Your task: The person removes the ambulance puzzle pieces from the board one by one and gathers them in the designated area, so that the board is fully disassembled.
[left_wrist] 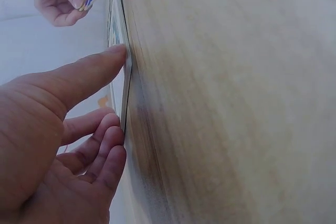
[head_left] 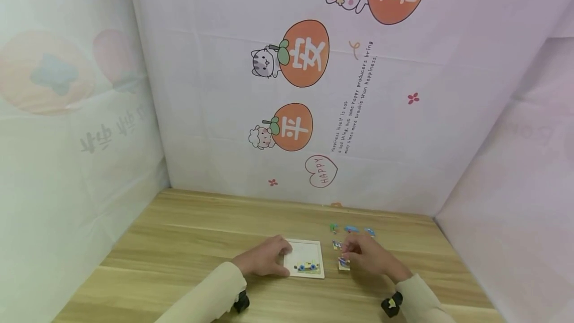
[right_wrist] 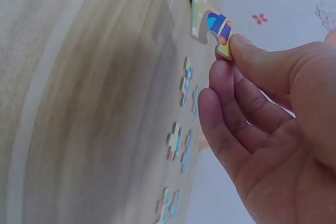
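A white square puzzle tray [head_left: 303, 244] lies on the table, with joined picture pieces [head_left: 307, 266] along its near edge. My left hand [head_left: 265, 257] holds the tray at its left side, thumb near the close corner and curled fingers farther back; the left wrist view shows thumb and fingertips against the rim. To the right of the tray, my right hand [head_left: 368, 254] pinches a puzzle piece [right_wrist: 197, 22] between thumb and fingers. This piece has a blue, purple and yellow print and a rounded cutout. In the right wrist view it is held up off the table.
Several loose puzzle pieces lie right of the tray, among them a green one [head_left: 334, 228], a blue one [head_left: 352, 229] and another [head_left: 337, 244] close to my right fingers. Printed white cloth [head_left: 215, 113] walls the wooden table [head_left: 179, 243] at the back and both sides.
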`<state>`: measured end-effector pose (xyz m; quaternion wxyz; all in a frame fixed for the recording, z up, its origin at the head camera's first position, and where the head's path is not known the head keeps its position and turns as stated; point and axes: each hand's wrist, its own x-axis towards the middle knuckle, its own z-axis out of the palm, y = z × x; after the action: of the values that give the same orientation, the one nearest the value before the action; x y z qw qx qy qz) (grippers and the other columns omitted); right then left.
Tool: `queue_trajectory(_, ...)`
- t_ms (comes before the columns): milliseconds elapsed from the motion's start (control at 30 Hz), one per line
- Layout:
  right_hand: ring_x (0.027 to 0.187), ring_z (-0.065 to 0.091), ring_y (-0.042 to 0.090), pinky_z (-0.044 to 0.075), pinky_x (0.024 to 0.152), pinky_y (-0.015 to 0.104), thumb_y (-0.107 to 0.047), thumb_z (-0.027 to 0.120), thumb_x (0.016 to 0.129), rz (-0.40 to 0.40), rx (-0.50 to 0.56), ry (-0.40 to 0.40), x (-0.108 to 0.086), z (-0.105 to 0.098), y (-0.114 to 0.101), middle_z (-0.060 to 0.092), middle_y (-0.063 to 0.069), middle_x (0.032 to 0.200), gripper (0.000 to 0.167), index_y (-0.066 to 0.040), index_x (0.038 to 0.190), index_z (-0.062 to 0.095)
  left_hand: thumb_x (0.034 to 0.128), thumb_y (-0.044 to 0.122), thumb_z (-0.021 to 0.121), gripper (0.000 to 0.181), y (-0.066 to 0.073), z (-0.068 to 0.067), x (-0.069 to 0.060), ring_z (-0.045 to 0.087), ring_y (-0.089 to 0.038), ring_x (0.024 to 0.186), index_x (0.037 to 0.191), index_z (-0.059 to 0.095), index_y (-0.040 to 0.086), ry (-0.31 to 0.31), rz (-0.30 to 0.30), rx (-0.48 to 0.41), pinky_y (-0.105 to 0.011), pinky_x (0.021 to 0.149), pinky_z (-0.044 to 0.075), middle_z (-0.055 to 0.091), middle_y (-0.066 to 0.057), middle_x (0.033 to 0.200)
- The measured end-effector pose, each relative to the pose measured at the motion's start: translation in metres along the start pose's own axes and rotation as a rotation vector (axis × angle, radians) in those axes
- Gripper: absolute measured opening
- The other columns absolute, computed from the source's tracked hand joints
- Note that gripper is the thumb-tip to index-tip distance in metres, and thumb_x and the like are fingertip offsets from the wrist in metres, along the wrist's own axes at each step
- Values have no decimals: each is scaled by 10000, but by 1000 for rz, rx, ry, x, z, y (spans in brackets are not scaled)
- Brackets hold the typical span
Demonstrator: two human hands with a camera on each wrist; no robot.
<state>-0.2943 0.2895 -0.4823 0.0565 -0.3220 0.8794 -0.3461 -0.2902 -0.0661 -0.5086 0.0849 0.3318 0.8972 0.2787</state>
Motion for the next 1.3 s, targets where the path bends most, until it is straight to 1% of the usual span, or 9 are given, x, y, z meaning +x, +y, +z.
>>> queue_trajectory(300,788,601,29,527,680,201,-104,709,997,22,0,7,0,2,14,724,47,908,89,-19,980,689,890,350,861,608,-1,0,1,528,-67,1078,1376,636,63,2,6,24,-278,996,513,601,15,1205)
queue_trajectory(500,753,570,15,502,644,187,-68,696,1000,51,-20,29,3,7,20,714,22,889,46,-84,958,690,898,366,854,608,-2,2,3,524,-58,1084,1385,632,78,-8,-7,29,-282,1001,514,600,20,1232)
queue_trajectory(700,777,582,9,522,676,192,-65,705,993,87,-49,36,5,13,22,706,6,895,58,-101,948,698,890,360,862,607,-3,3,4,526,-52,1081,1376,635,77,-8,-6,29,-274,1004,514,598,28,1212)
queue_trajectory(833,776,583,6,522,676,192,-68,713,990,114,-78,32,6,14,18,705,-9,896,63,-114,947,706,886,346,867,594,-2,1,3,526,-60,1068,1359,640,68,-4,4,39,-275,993,513,598,23,1191)
queue_trajectory(967,779,594,-3,532,675,188,-63,711,991,119,-90,21,7,11,13,718,-10,908,30,-83,969,712,882,339,872,588,0,-1,3,516,-60,1045,1351,642,68,-5,6,44,-273,971,510,591,24,1172)
queue_trajectory(1033,786,609,-3,542,685,189,-75,726,982,104,-112,20,9,9,7,728,-14,916,9,-69,982,719,881,341,872,590,0,0,3,510,-57,1036,1350,641,68,-7,5,43,-271,965,508,586,27,1166)
queue_trajectory(1133,813,644,16,563,712,198,-128,779,949,74,-168,26,13,7,-3,751,-6,953,96,-68,1017,747,885,352,867,594,0,0,3,509,-55,1036,1353,639,65,-9,7,43,-269,967,509,586,28,1165)
queue_trajectory(1233,848,662,38,571,732,210,-135,810,923,34,-183,1,20,8,-16,765,27,989,145,-64,1043,768,891,353,861,601,-1,0,3,516,-59,1052,1362,635,57,-8,12,43,-274,979,513,591,19,1178)
queue_trajectory(1300,794,610,18,532,687,193,-92,793,927,-4,-173,-41,26,10,-25,736,47,903,82,-38,968,747,895,354,857,605,-1,0,4,520,-63,1060,1369,631,53,-8,13,44,-277,985,514,595,10,1191)
